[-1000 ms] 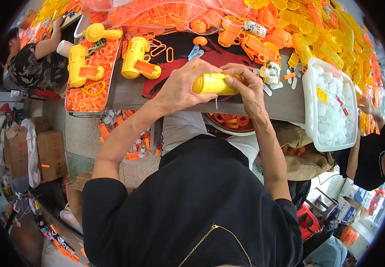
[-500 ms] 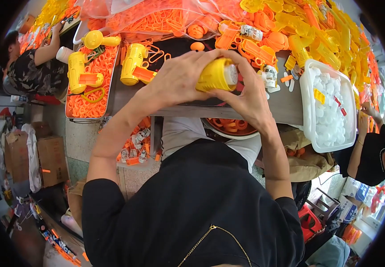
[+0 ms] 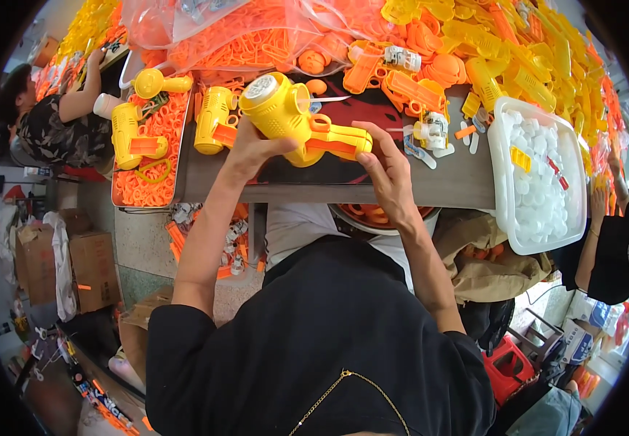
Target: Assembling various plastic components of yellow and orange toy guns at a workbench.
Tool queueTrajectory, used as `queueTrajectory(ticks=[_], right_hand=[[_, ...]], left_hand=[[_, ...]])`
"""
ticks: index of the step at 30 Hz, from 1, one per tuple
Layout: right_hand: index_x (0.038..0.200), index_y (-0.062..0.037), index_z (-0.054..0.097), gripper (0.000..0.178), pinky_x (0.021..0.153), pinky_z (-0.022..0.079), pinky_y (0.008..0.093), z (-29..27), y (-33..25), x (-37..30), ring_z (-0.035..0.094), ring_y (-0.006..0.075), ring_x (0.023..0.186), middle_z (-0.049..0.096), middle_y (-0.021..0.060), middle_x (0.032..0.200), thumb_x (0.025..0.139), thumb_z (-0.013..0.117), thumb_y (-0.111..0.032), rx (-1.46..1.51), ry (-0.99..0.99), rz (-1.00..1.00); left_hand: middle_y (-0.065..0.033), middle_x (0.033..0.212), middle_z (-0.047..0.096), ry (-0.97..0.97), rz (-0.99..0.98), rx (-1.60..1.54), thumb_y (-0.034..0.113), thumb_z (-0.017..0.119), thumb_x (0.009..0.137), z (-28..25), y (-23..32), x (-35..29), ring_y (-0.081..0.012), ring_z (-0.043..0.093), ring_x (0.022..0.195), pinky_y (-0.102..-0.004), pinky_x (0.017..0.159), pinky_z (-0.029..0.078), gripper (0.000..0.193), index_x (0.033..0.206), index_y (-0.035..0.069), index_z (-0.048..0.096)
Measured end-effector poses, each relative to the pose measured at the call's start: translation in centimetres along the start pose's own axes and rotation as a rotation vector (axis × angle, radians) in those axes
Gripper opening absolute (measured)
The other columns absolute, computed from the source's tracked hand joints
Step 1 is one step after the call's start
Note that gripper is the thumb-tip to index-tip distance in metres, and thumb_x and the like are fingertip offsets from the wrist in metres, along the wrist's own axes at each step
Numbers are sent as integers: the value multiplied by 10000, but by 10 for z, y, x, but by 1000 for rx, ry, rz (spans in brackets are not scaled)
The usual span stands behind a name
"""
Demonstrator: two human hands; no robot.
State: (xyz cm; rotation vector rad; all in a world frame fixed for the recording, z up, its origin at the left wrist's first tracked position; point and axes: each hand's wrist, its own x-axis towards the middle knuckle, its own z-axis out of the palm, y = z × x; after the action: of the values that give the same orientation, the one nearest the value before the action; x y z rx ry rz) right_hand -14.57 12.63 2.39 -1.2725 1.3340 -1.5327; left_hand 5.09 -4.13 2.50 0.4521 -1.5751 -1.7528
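I hold a yellow toy gun (image 3: 294, 120) with an orange trigger part above the table edge. My left hand (image 3: 255, 149) grips its round body from below. My right hand (image 3: 387, 171) holds the handle end at the right. The gun's round white-faced end points up and left. Two finished yellow toy guns (image 3: 212, 120) (image 3: 127, 131) lie to the left, one on the dark table, one on an orange tray (image 3: 147, 190).
A white tub (image 3: 539, 232) of small white pieces stands at the right. Heaps of yellow and orange plastic parts (image 3: 474, 51) fill the far side. Another person (image 3: 53, 120) works at the far left, another person's arm (image 3: 598, 225) shows at right. Cardboard boxes (image 3: 93, 269) stand on the floor.
The toy gun has swung from sideways between both hands to lifted and tilted, its round end now up left. My hands spread apart along it.
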Motion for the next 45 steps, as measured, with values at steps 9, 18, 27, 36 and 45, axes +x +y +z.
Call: queueTrajectory(ticks=[9, 18, 27, 36, 45], right_hand=[[1501, -27, 393, 677, 851, 494, 235, -1, -36, -4, 575, 105, 1039, 535, 108, 1438, 910, 719, -67, 331, -157, 49], [1478, -13, 444, 670, 868, 535, 278, 14, -51, -13, 611, 148, 1032, 537, 108, 1332, 877, 741, -43, -97, -72, -144], [1440, 33, 469, 448, 871, 549, 298, 6, -30, -13, 641, 152, 1032, 630, 117, 1279, 1010, 567, -50, 62, 70, 19], [1267, 37, 621, 370, 839, 528, 264, 11, -8, -19, 649, 125, 904, 710, 104, 1115, 909, 682, -34, -257, 350, -275], [1286, 45, 604, 411, 846, 526, 271, 20, -4, -24, 654, 143, 925, 711, 122, 1126, 914, 714, -91, -116, 363, -231]], left_hand=[[-112, 1185, 607, 111, -120, -399, 473, 676, 919, 21, 8, -3, -253, 665, 1028, -464, 938, 568, 580, 1289, 53, 523], [-114, 1087, 646, 263, -174, -638, 506, 591, 961, 42, -12, -2, -227, 658, 993, -422, 887, 576, 539, 1216, 32, 566], [-148, 1057, 623, 312, 322, 83, 337, 727, 859, 41, 11, -4, -268, 676, 913, -410, 836, 584, 577, 1272, 19, 479], [-214, 1400, 518, -14, 263, 27, 577, 818, 752, 46, 22, 10, -326, 575, 1250, -460, 1028, 511, 983, 1440, 39, 368], [-175, 1376, 514, 75, 133, -197, 333, 916, 710, 65, -24, -15, -325, 595, 1226, -495, 1049, 511, 1043, 1500, 46, 298]])
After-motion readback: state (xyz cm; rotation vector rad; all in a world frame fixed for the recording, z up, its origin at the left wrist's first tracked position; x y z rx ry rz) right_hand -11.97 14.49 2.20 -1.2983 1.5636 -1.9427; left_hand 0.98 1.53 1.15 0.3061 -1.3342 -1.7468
